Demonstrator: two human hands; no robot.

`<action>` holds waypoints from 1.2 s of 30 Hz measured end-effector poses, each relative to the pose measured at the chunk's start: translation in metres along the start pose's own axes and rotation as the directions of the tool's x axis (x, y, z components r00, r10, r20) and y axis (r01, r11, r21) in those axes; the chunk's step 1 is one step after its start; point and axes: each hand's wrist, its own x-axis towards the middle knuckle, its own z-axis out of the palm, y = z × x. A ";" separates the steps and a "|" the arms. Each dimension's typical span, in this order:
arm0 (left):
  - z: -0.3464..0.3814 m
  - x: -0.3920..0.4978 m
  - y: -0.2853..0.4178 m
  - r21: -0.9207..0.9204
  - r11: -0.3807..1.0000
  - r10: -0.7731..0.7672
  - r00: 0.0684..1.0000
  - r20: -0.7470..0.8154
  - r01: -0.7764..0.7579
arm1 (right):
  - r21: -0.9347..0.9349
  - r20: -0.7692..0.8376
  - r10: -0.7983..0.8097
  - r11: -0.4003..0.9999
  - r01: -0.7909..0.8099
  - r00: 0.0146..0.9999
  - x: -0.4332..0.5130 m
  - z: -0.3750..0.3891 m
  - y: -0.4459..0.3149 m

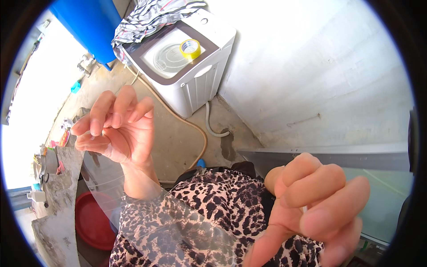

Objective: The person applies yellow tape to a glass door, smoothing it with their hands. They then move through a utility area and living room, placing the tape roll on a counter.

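My left hand (116, 125) is raised, palm up, its fingers curled and its thumb and index finger pinching a corner of a clear plastic film (160, 227). The film hangs across my leopard-print clothing (220, 193) towards my right hand. Nearer the camera, my right hand (313, 203) has its fingers bent; whether it grips the film is unclear. A roll of yellow tape (190, 49) stands on the lid of a white washing machine (176, 53) ahead.
Striped cloth (150, 23) lies on the machine, beside a blue barrel (90, 30). Hoses (200, 140) cross the concrete floor. A red basin (93, 220) is at lower left, near a rough ledge (60, 213). A glass-topped surface (373, 200) stands at right, along a white wall (317, 73).
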 end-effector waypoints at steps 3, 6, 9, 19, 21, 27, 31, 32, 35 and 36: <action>-0.001 0.009 -0.009 -0.027 0.999 -0.024 0.999 0.025 0.025 | -0.089 -0.199 0.154 0.981 -0.174 0.968 -0.002 0.011 -0.014; -0.001 0.014 -0.016 -0.014 0.999 -0.029 0.999 0.017 0.030 | 0.058 0.088 0.103 0.992 -0.109 0.991 0.002 -0.025 0.001; 0.000 0.019 -0.022 0.003 0.999 -0.041 0.999 0.006 0.041 | 0.103 0.032 -0.164 0.982 0.160 0.986 -0.007 -0.030 0.025; 0.008 0.031 -0.051 -0.037 0.998 -0.057 0.996 -0.070 0.055 | -0.216 -0.096 -0.143 0.969 0.119 0.985 -0.035 -0.043 0.008; 0.008 0.030 -0.055 -0.042 0.997 -0.065 0.995 -0.073 0.062 | -0.291 -0.059 -0.071 0.955 0.051 0.996 -0.032 -0.048 -0.004; 0.002 0.032 -0.071 0.067 0.996 -0.060 0.997 -0.037 0.063 | -0.261 -0.241 0.200 0.929 -0.262 0.950 -0.040 -0.060 -0.029; 0.009 0.053 -0.112 0.253 0.967 0.016 0.997 -0.082 0.005 | -0.371 -0.404 0.301 0.809 -0.455 0.864 -0.050 -0.097 -0.037; 0.016 0.062 -0.128 0.292 0.956 0.009 0.996 -0.088 0.017 | -0.438 -0.439 0.277 0.765 -0.472 0.855 -0.049 -0.109 -0.043; 0.050 0.098 -0.188 0.285 0.958 0.014 0.999 -0.035 -0.003 | -0.265 -0.544 0.392 0.759 -0.596 0.742 -0.039 -0.152 -0.073; 0.065 0.111 -0.211 0.274 0.961 0.021 1.000 -0.012 -0.017 | -0.262 -0.621 0.368 0.735 -0.626 0.692 -0.036 -0.168 -0.082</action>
